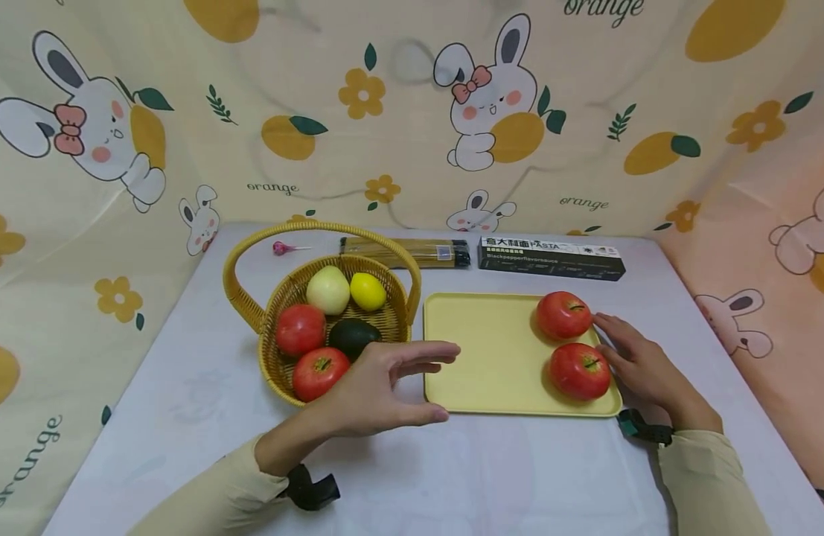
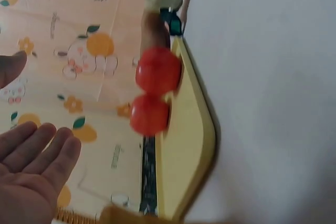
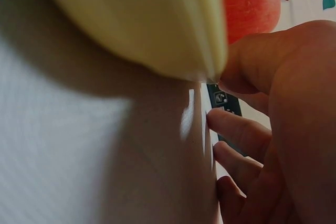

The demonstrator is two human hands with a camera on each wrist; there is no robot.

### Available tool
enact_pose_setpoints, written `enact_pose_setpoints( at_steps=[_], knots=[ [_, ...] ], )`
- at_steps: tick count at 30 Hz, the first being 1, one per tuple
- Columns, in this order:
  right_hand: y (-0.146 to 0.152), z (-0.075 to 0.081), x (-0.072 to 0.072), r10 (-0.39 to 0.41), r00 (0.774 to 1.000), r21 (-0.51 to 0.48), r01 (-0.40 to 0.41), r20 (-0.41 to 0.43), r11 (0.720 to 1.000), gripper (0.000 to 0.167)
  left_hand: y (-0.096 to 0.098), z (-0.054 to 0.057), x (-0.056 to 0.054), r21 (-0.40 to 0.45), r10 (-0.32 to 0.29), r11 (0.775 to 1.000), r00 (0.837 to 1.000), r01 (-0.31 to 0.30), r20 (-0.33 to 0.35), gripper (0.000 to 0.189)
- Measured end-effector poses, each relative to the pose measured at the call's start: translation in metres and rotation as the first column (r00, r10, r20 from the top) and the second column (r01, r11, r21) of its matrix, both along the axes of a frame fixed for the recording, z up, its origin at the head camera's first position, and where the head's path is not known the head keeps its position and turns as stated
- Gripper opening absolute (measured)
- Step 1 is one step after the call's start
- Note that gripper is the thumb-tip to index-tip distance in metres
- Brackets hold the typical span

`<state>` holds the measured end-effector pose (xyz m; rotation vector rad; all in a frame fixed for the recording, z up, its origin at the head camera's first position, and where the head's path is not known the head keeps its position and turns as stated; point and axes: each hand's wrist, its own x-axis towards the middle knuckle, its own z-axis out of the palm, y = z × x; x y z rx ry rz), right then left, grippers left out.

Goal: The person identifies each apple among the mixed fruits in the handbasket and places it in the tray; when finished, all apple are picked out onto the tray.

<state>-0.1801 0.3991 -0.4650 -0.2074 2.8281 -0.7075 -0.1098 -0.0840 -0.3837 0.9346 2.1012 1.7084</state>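
Note:
My left hand (image 1: 368, 391) is held in the air at the front right of a wicker basket (image 1: 267, 361), thumb and fingers spread apart around nothing. On the right, a yellow tray (image 1: 478, 357) carries two red apples, a rear one (image 1: 564, 315) and a front one (image 1: 579, 371). Beside the tray's right edge rests my right hand (image 1: 649, 376), its fingers loosely bent. In the right wrist view its thumb (image 3: 249, 64) is right at the tray's rim, close to an apple (image 3: 252, 11). The left wrist view shows the left palm and fingers (image 2: 60, 156) extended.
The basket holds two red apples (image 1: 301, 330), a pale green fruit (image 1: 328, 290), a lemon (image 1: 368, 292) and a dark avocado (image 1: 353, 337); its tall handle (image 1: 318, 226) arches over them. Along the back lie a lollipop (image 1: 280, 248), a spaghetti pack (image 1: 412, 253) and a pasta box (image 1: 552, 260).

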Motion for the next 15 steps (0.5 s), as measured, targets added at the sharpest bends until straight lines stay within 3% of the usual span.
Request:
enact_pose_setpoints(
  at_steps=[7, 15],
  knots=[
    [0.0, -0.001, 0.0, -0.004, 1.0, -0.016, 0.005, 0.017, 1.0, 0.074, -0.048, 0.0, 0.005, -0.036, 0.052, 0.998, 0.998, -0.053, -0.042, 0.066],
    [-0.002, 0.001, 0.001, -0.009, 1.0, -0.015, 0.009, 0.018, 1.0, 0.075, -0.104, 0.002, 0.005, -0.169, 0.128, 0.975, 0.987, -0.142, -0.095, 0.065]
  ],
)
